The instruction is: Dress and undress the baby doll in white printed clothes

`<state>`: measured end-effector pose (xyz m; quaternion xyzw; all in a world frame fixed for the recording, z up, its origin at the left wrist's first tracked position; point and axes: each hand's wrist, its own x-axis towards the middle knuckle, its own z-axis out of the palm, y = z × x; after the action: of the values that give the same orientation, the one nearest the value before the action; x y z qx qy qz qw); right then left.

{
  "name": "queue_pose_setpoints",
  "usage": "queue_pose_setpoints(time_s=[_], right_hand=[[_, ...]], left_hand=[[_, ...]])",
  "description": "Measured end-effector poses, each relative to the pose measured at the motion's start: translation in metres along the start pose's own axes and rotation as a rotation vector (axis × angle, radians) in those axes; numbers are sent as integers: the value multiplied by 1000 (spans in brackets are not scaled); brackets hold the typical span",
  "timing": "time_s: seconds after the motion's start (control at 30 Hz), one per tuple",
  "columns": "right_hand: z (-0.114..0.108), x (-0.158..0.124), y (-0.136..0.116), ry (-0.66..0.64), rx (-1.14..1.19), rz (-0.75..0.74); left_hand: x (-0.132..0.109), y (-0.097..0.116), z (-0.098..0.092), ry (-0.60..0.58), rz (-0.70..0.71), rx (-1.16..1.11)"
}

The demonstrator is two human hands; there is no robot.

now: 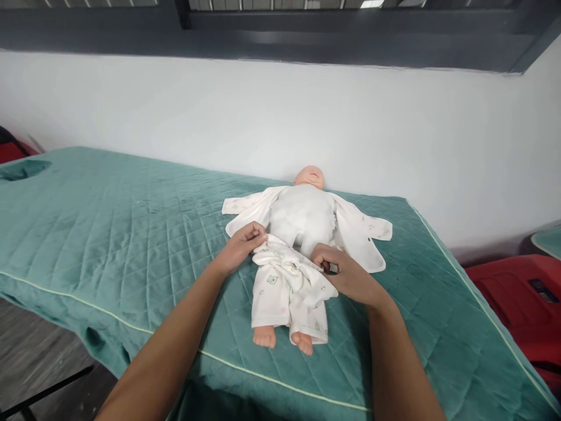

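Note:
A baby doll (302,213) with a white stuffed body lies on its back, head toward the wall. A white long-sleeved top (357,231) is spread open under it, its sleeves out to both sides. White printed pants (274,286) cover its lower legs, bunched at the waist, and both feet stick out of the cuffs. My left hand (243,245) pinches the waistband at its left end. At the right end of the waistband, my right hand (342,269) has its fingers curled round the fabric.
Green quilted cover (131,234) on the table under the doll. White wall (263,117) behind, with a dark frame (328,38) above. Red objects stand beyond the table at the far left (13,152) and right (521,298).

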<state>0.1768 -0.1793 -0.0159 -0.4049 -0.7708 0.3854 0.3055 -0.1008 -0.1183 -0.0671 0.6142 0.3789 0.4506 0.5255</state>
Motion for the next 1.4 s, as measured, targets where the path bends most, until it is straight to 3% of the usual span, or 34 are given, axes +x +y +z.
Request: queue_pose_setpoints(time_s=[0.13, 0.23, 0.5, 0.67, 0.73, 1.0, 1.23, 1.4], right_hand=[[-9, -7, -1, -42, 116, 73], [-12, -11, 3, 6, 254, 127], [1, 0, 18, 343, 366, 188], [3, 5, 27, 682, 366, 149], [3, 7, 31, 720, 343, 138], [4, 12, 40, 554, 153, 194], [-8, 0, 39, 289, 348, 277], [-11, -3, 33, 270, 431, 348]], left_hand=[[0, 1, 1, 16, -17, -42], [0, 1, 2, 38, -24, -56], [2, 0, 3, 93, -50, -58], [1, 5, 4, 138, -59, -51], [1, 6, 4, 140, -64, -46], [3, 4, 6, 36, -49, 97], [2, 10, -2, -131, -81, 177], [-1, 16, -6, -250, -64, 145]])
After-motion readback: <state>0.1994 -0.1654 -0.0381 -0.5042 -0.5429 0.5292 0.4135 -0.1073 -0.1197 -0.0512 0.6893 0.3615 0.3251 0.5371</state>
